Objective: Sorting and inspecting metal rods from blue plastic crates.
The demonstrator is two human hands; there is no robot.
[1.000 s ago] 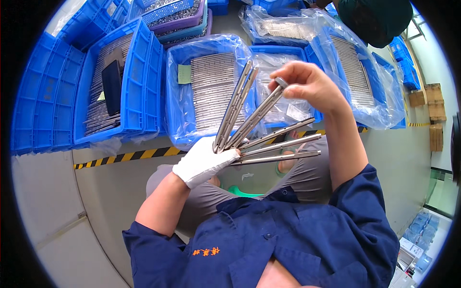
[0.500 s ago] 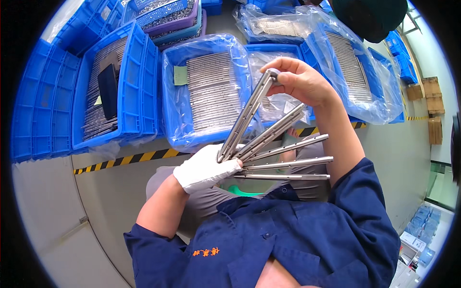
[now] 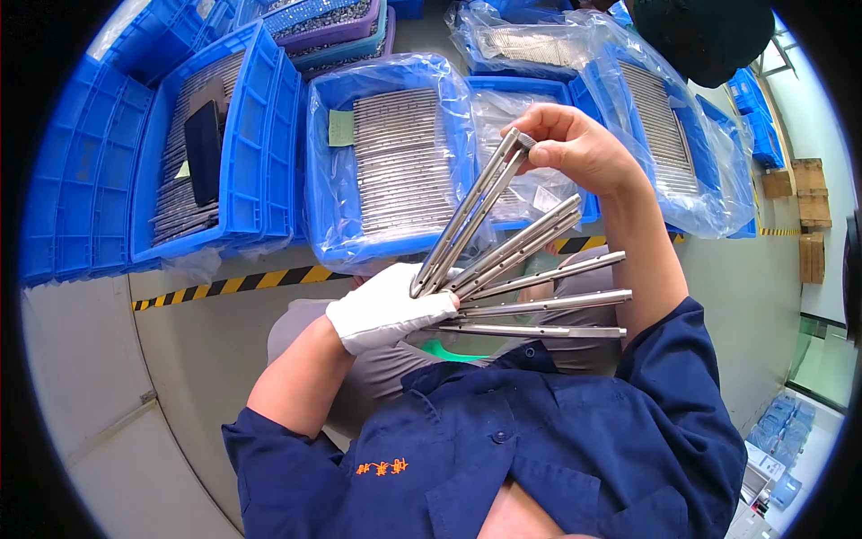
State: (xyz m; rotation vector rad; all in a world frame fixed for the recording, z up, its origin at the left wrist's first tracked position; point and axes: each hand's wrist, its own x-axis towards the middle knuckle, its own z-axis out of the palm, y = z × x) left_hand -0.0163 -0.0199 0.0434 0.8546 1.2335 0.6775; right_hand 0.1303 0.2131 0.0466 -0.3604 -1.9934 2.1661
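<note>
My left hand, in a white glove, is closed round the lower ends of several slim metal rods with small holes along their sides. They fan out to the right over my lap. My bare right hand pinches the upper ends of the steepest rods between thumb and fingers, spread slightly apart from the rest. Just beyond my hands stands a blue crate, lined with clear plastic, with rows of similar rods and a yellow-green paper slip inside.
At left, a blue crate holds rods with a dark phone-like device on top. More lined crates with rods stand at right. Stacked baskets hold small metal parts. Black-and-yellow tape crosses the floor. A person's dark head covering shows at upper right.
The upper ends of the steepest rods have shifted slightly right with my right hand, and a gap between them shows more clearly. My left hand keeps its hold.
</note>
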